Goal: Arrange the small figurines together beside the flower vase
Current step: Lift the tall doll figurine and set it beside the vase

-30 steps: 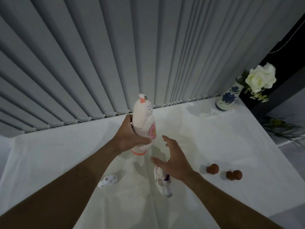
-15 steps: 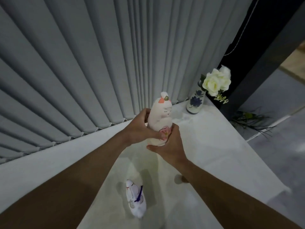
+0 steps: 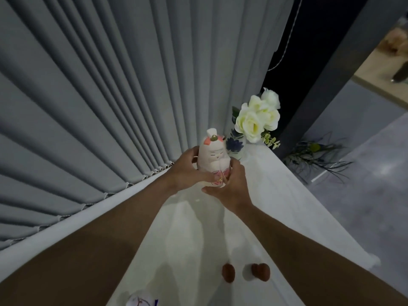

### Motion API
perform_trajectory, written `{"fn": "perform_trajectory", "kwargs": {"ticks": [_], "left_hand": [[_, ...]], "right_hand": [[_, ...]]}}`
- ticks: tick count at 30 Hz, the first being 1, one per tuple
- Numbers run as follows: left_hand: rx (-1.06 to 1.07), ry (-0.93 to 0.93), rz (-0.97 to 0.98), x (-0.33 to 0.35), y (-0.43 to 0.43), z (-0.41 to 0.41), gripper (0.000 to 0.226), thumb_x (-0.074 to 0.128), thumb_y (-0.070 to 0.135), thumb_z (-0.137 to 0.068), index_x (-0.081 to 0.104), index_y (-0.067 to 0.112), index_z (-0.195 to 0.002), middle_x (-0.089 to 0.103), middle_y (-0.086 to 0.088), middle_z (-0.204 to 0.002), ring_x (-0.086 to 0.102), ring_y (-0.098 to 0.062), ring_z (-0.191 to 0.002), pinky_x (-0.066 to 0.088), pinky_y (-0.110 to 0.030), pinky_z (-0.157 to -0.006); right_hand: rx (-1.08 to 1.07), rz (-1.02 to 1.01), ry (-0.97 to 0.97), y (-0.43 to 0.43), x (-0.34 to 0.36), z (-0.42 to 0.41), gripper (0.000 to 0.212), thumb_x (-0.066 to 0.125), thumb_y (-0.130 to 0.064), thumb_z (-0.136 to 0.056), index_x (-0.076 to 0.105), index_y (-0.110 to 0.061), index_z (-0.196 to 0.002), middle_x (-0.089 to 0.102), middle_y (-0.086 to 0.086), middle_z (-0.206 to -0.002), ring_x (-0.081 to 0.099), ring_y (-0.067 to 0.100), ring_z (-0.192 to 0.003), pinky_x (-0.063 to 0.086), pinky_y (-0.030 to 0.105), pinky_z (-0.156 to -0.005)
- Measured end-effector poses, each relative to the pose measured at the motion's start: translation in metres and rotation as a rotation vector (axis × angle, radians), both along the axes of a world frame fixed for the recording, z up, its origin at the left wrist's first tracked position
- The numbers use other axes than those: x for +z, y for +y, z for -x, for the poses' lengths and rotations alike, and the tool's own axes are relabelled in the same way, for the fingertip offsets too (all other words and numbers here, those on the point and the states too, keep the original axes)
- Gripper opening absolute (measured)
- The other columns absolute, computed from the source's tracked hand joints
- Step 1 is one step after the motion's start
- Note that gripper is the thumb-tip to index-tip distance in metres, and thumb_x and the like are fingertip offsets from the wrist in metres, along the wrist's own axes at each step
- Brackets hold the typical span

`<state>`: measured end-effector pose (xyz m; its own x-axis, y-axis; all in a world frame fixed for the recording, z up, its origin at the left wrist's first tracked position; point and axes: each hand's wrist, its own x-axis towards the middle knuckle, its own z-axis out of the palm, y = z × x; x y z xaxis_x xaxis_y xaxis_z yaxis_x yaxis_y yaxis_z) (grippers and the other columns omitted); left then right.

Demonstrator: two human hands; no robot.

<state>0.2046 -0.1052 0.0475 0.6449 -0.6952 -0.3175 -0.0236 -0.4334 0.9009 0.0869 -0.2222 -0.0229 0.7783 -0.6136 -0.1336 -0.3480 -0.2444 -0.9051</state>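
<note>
Gripping the cat figurine (image 3: 213,159) upright with left hand (image 3: 187,171) and right hand (image 3: 229,186), we face it toward us, near the flower vase (image 3: 236,144).

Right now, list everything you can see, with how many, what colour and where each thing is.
cat figurine: one, white with pink patches, held upright in both hands just in front of the vase
flower vase: one, white with a blue flower print, far corner of the table
flowers: one bunch, cream white, in the vase
brown figurines: two, reddish brown, on the near part of the table, side by side but apart
white figurine: one, white with dark marks, at the bottom edge, mostly cut off
tablecloth: one, white, covering the table
blinds: one set, grey, behind the table
left hand: one, gripping the cat figurine's left side
right hand: one, gripping its lower right side
</note>
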Motion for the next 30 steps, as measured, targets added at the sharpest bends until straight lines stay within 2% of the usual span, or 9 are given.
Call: {"fn": "perform_trajectory", "kwargs": {"ticks": [1,5,9,14,16,19,24,27,30], "left_hand": [[0.018,-0.010,-0.005,-0.003,-0.004,-0.005,0.083,0.097,0.020,-0.059,0.057,0.028,-0.131,0.067,0.011,-0.122,0.063,-0.012,-0.116,0.057,-0.037,-0.098],[0.084,-0.048,-0.025,-0.013,-0.015,-0.026,0.087,0.097,0.023,-0.059,0.055,0.024,-0.134,0.067,0.007,-0.125,0.063,-0.017,-0.117,0.057,-0.039,-0.098],[0.095,-0.071,-0.056,-0.020,-0.022,-0.040,0.086,0.097,0.022,-0.060,0.054,0.024,-0.135,0.066,0.007,-0.124,0.063,-0.016,-0.113,0.057,-0.034,-0.095],[0.068,-0.033,-0.064,-0.034,-0.020,-0.049,0.086,0.095,0.017,-0.063,0.051,0.026,-0.136,0.063,0.012,-0.122,0.061,-0.011,-0.113,0.053,-0.017,-0.081],[0.068,-0.005,-0.055,-0.039,-0.020,-0.048,0.085,0.094,0.016,-0.064,0.051,0.024,-0.137,0.063,0.015,-0.120,0.060,-0.008,-0.113,0.052,-0.009,-0.076],[0.048,0.019,-0.053,-0.045,-0.022,-0.045,0.089,0.092,0.019,-0.066,0.048,0.025,-0.142,0.063,0.014,-0.127,0.059,-0.008,-0.119,0.052,-0.014,-0.082],[0.028,-0.034,-0.154,-0.048,-0.017,-0.034,0.086,0.089,0.025,-0.071,0.043,0.022,-0.143,0.059,0.009,-0.131,0.055,-0.014,-0.122,0.045,-0.024,-0.090],[0.081,-0.138,-0.225,-0.045,-0.009,-0.020,0.087,0.086,0.025,-0.073,0.037,0.014,-0.144,0.049,-0.001,-0.138,0.049,-0.020,-0.125,0.045,-0.033,-0.100],[0.084,-0.172,-0.280,-0.039,0.002,0.002,0.089,0.083,0.028,-0.077,0.031,0.014,-0.148,0.038,-0.004,-0.143,0.045,-0.021,-0.130,0.041,-0.035,-0.108]], "right_hand": [[-0.003,0.015,0.005,-0.003,-0.004,-0.007,0.102,0.102,-0.024,-0.055,0.042,-0.023,-0.137,0.047,0.001,-0.129,0.054,0.016,-0.114,0.049,0.013,-0.078],[-0.031,0.036,0.017,-0.012,-0.018,-0.033,0.106,0.102,-0.030,-0.055,0.039,-0.025,-0.141,0.049,-0.001,-0.133,0.053,0.016,-0.117,0.052,0.030,-0.097],[-0.048,0.068,0.039,-0.012,-0.031,-0.051,0.106,0.101,-0.034,-0.056,0.039,-0.025,-0.142,0.050,0.000,-0.136,0.046,0.008,-0.113,0.045,0.026,-0.099],[-0.051,0.101,0.076,-0.009,-0.043,-0.057,0.106,0.100,-0.038,-0.057,0.037,-0.026,-0.142,0.048,-0.001,-0.140,0.049,0.014,-0.122,0.049,0.031,-0.104],[-0.062,0.099,0.071,-0.008,-0.047,-0.055,0.107,0.100,-0.039,-0.058,0.037,-0.026,-0.144,0.047,-0.002,-0.140,0.045,0.009,-0.119,0.046,0.026,-0.103],[-0.075,0.103,0.084,-0.011,-0.048,-0.052,0.110,0.099,-0.044,-0.056,0.036,-0.027,-0.144,0.048,-0.003,-0.141,0.045,0.008,-0.119,0.045,0.024,-0.100],[0.021,0.131,0.158,-0.012,-0.041,-0.045,0.118,0.098,-0.046,-0.058,0.030,-0.023,-0.152,0.049,-0.001,-0.147,0.045,0.020,-0.136,0.044,0.032,-0.109],[0.059,0.114,0.197,-0.014,-0.032,-0.030,0.109,0.094,-0.039,-0.069,0.029,-0.020,-0.155,0.045,0.004,-0.151,0.043,0.023,-0.140,0.036,0.025,-0.105],[0.067,0.090,0.210,-0.014,-0.019,-0.004,0.104,0.089,-0.035,-0.077,0.026,-0.018,-0.158,0.040,0.008,-0.157,0.040,0.026,-0.144,0.036,0.030,-0.109]]}}
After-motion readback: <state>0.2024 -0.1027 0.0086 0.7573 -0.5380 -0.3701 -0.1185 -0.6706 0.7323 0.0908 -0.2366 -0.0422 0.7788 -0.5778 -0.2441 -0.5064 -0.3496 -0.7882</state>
